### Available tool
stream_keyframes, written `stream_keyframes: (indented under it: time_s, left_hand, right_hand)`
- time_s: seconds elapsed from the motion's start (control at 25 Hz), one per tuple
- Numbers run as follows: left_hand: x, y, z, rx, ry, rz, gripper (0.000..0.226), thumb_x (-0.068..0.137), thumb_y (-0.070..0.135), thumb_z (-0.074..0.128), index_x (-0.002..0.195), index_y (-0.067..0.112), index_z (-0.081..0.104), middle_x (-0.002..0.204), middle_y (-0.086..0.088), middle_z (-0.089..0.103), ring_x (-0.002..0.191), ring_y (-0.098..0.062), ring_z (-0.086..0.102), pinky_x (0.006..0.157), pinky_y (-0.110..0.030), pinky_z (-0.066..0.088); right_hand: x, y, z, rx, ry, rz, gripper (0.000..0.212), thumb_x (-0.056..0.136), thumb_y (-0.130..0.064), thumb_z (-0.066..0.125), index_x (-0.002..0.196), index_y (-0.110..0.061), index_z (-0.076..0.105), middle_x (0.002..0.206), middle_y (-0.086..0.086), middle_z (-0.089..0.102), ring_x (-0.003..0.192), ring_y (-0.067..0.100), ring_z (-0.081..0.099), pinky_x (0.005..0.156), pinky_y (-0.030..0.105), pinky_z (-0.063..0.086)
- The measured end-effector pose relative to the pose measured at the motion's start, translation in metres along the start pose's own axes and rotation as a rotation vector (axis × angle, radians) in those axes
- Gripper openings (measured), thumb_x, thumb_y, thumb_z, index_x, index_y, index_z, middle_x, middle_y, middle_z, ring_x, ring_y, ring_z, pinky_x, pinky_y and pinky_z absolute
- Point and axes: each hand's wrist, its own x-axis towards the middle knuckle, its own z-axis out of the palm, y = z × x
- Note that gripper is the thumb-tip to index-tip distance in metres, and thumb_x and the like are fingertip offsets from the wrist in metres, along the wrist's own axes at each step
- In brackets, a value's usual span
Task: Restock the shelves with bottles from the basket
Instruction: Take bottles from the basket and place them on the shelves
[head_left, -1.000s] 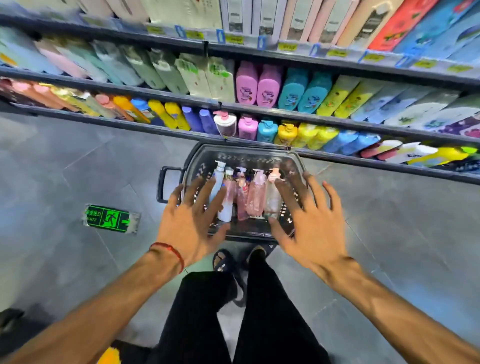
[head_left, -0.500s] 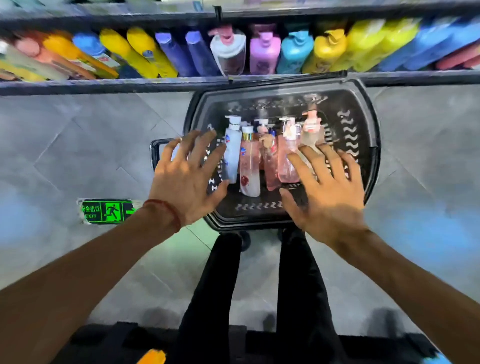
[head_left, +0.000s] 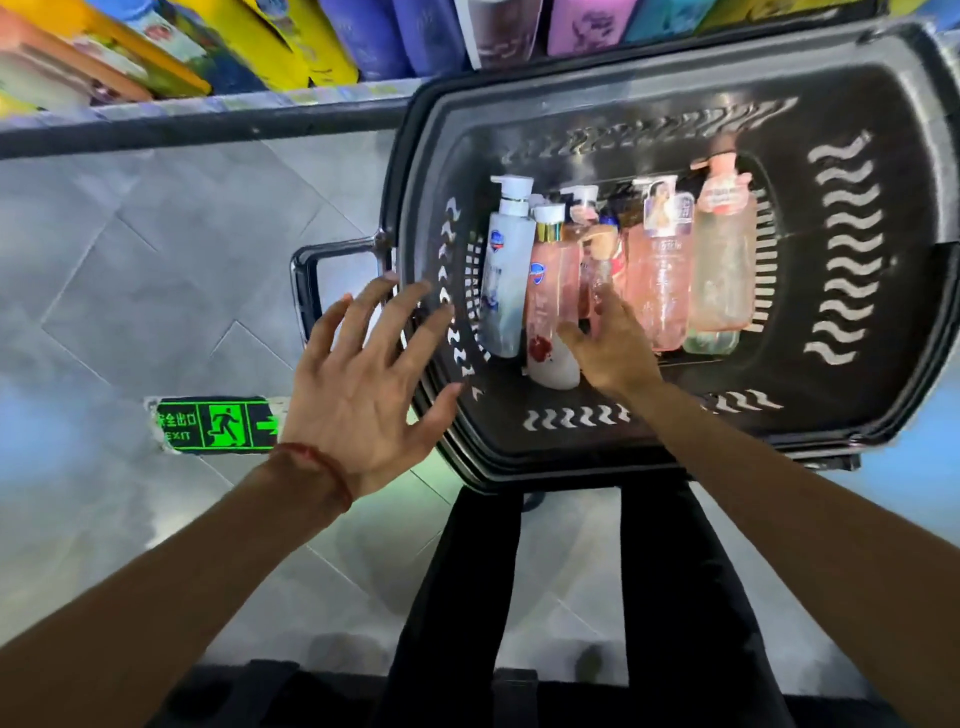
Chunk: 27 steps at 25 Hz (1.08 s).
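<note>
Grey floor tiles (head_left: 156, 260) bear a black basket (head_left: 623, 98); left hand (head_left: 358, 395) hovers spread, right hand (head_left: 613, 348) touches pink bottles (head_left: 660, 280), fingers straight.

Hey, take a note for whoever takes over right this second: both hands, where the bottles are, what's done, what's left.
Left hand: fingers spread over the left rim of the basket, holding nothing.
Right hand: inside the basket, fingers straight among the pump bottles, touching them, no grip closed.
Bottles: at least five lie side by side on the basket floor. The basket is next to the stocked low shelf.
Done: no bottle lifted out in this view.
Left: grip a bottle, place it on the shelf, repeat for the others.
</note>
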Motion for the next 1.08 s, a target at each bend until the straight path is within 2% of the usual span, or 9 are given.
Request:
stream_keyframes:
  time_s: [0.16,0.28,0.48,0.52,0.6,0.68,0.84,0.96,1.08]
  left_hand:
    - [-0.007,-0.007,0.016,-0.016,-0.019,-0.049,0.064,0.093,0.052,0.054,0.148,0.019,0.049,0.156,-0.009,0.042,0.147,-0.034,0.034,0.117,-0.054,0.031]
    - [-0.006,-0.005,0.026,-0.037,0.003,-0.087,0.068,0.092,0.052,0.055,0.15,0.019,0.046,0.157,-0.009,0.041,0.148,-0.033,0.033,0.117,-0.053,0.032]
    - [-0.01,0.004,0.031,-0.061,-0.01,-0.159,0.073,0.091,0.054,0.056,0.154,0.02,0.04,0.159,-0.006,0.04,0.149,-0.031,0.033,0.117,-0.05,0.031]
    - [-0.012,0.007,0.029,-0.065,-0.011,-0.158,0.072,0.092,0.054,0.056,0.154,0.02,0.041,0.158,-0.006,0.04,0.148,-0.031,0.033,0.117,-0.049,0.031]
    - [-0.016,0.016,0.025,-0.075,-0.023,-0.16,0.071,0.092,0.053,0.056,0.153,0.02,0.041,0.157,-0.006,0.042,0.148,-0.03,0.034,0.117,-0.05,0.034]
    - [-0.018,0.026,0.019,-0.09,-0.043,-0.191,0.071,0.093,0.053,0.054,0.153,0.02,0.04,0.156,-0.005,0.042,0.148,-0.029,0.034,0.116,-0.051,0.035]
    - [-0.017,0.048,0.001,-0.135,-0.076,-0.246,0.071,0.093,0.054,0.05,0.154,0.019,0.038,0.155,-0.005,0.043,0.148,-0.027,0.034,0.115,-0.049,0.034]
    - [-0.012,0.068,-0.011,-0.162,-0.098,-0.25,0.071,0.093,0.055,0.047,0.154,0.02,0.037,0.154,-0.005,0.044,0.147,-0.027,0.035,0.114,-0.048,0.036]
    - [-0.005,0.088,-0.021,-0.207,-0.098,-0.274,0.071,0.093,0.054,0.046,0.155,0.021,0.035,0.153,-0.005,0.044,0.146,-0.027,0.036,0.115,-0.049,0.037]
  right_hand:
    - [0.041,0.003,0.03,0.082,0.036,0.035,0.051,0.098,-0.041,0.066,0.134,-0.011,0.048,0.115,0.002,0.065,0.104,0.023,0.063,0.092,0.043,0.052]
    - [0.057,0.007,0.039,0.002,0.121,0.013,0.03,0.099,-0.036,0.068,0.109,-0.012,0.053,0.082,-0.009,0.056,0.086,0.019,0.057,0.08,0.033,0.044]
    - [0.055,0.012,0.037,0.045,0.16,-0.104,0.035,0.098,-0.028,0.072,0.117,-0.003,0.057,0.085,-0.007,0.057,0.078,0.015,0.054,0.061,0.002,0.036]
    - [0.052,0.012,0.033,0.063,0.157,-0.121,0.039,0.097,-0.028,0.072,0.122,-0.002,0.055,0.093,-0.004,0.06,0.082,0.015,0.056,0.066,0.004,0.039]
    - [0.042,0.014,0.022,0.128,0.146,-0.131,0.042,0.097,-0.031,0.072,0.124,-0.006,0.052,0.103,-0.001,0.063,0.09,0.019,0.063,0.078,0.027,0.054]
    - [0.03,0.016,0.007,0.221,0.121,-0.137,0.038,0.098,-0.035,0.071,0.118,-0.012,0.048,0.103,-0.002,0.066,0.093,0.021,0.071,0.077,0.04,0.063]
    - [-0.004,0.013,-0.038,0.442,0.024,-0.122,0.043,0.099,-0.033,0.069,0.129,-0.015,0.044,0.122,0.0,0.067,0.103,0.008,0.071,0.072,0.028,0.064]
    - [-0.025,0.012,-0.073,0.569,-0.037,-0.092,0.047,0.101,-0.03,0.068,0.137,-0.012,0.043,0.131,0.006,0.065,0.115,0.014,0.07,0.092,0.041,0.063]
    - [-0.052,0.012,-0.1,0.648,-0.069,-0.08,0.046,0.106,-0.036,0.057,0.143,-0.012,0.043,0.132,0.006,0.066,0.118,0.016,0.069,0.098,0.043,0.06]
